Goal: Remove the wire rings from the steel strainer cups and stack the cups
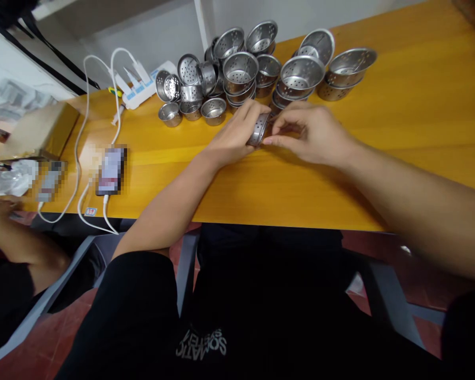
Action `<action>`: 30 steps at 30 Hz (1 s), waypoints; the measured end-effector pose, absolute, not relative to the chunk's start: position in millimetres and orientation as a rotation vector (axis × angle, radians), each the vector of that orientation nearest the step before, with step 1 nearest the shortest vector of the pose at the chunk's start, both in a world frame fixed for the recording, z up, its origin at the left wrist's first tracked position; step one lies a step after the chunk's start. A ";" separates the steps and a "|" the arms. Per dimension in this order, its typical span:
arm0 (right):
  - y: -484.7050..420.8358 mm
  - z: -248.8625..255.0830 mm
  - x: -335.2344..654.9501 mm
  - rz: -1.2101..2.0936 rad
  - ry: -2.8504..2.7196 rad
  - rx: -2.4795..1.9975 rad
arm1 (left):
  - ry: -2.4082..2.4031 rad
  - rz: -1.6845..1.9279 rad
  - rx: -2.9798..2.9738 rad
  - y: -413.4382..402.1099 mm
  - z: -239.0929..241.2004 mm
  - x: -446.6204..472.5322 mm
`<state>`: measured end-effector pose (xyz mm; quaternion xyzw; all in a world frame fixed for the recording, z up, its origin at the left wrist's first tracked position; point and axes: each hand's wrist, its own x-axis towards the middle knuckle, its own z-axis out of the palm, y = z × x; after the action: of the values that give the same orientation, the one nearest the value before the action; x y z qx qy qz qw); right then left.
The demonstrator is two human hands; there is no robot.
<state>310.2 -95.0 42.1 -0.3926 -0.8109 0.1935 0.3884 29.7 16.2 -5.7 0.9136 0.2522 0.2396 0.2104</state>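
In the head view, my left hand (237,129) grips a small perforated metal cup (258,130), tipped on its side with its rim toward the right. My right hand (306,132) has its fingers curled and its thumb against that cup's rim, in a pinch. More than one rim line shows, so a second cup may be nested in it; I cannot tell for sure. Right behind my hands stand stacks of larger perforated metal cups (240,74). Smaller perforated cups (214,111) are grouped to the left of them.
A white power strip (144,92) with cables sits at the back left. Nearer lies a charging phone (111,171), with another blurred device (51,182) further left. A cardboard box (43,129) and another person's arm (19,237) are at the left. The wooden table (301,198) ends near my body.
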 end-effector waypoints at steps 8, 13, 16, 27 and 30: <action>-90.5 60.3 340.0 0.730 -2.313 -0.746 | 0.944 0.752 2.519 -1.6 11.7 8.2; -61.5 57.3 393.8 0.524 -2.611 -0.973 | 1.058 0.865 2.444 0.0 13.1 2.6; -50.0 55.4 414.5 0.489 -2.655 -1.206 | 1.047 0.941 2.378 0.3 8.9 9.4; -48.8 32.3 366.6 0.483 -1.856 -1.041 | 0.964 1.097 2.387 6.1 15.8 18.7; -49.6 26.1 352.9 0.479 -1.896 -0.960 | 0.924 1.271 2.227 4.8 19.8 24.5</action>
<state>352.9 -49.6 26.1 -0.3906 -0.7713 0.1950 0.4631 24.5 4.8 19.8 0.7995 0.3316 0.4563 0.2066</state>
